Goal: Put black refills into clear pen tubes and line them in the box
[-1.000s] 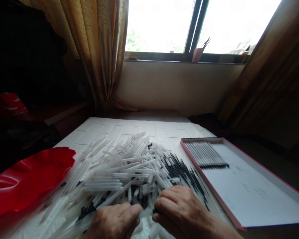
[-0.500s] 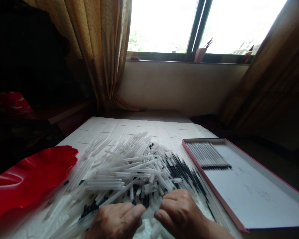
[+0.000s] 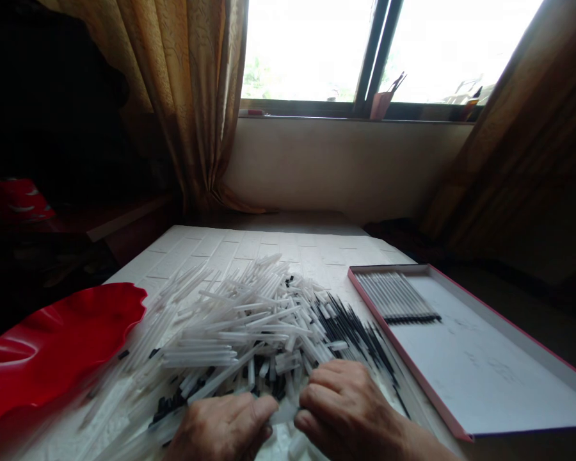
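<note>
A big heap of translucent white tubes (image 3: 230, 326) mixed with thin black refills (image 3: 350, 330) and small black caps covers the white table (image 3: 249, 246). At the near edge my left hand (image 3: 221, 429) and my right hand (image 3: 348, 410) meet, both pinching one short white tube (image 3: 284, 413) between their fingertips. The tube's ends are hidden by my fingers.
A shallow pink-rimmed white box (image 3: 484, 365) at the right holds a neat row of finished refills (image 3: 396, 298) in its far corner. A red wavy-edged dish (image 3: 48, 349) sits at the left. Curtains, a window sill and a wall stand behind.
My hands have barely shifted and stay pressed together on the same white tube. The view swayed slightly right and back.
</note>
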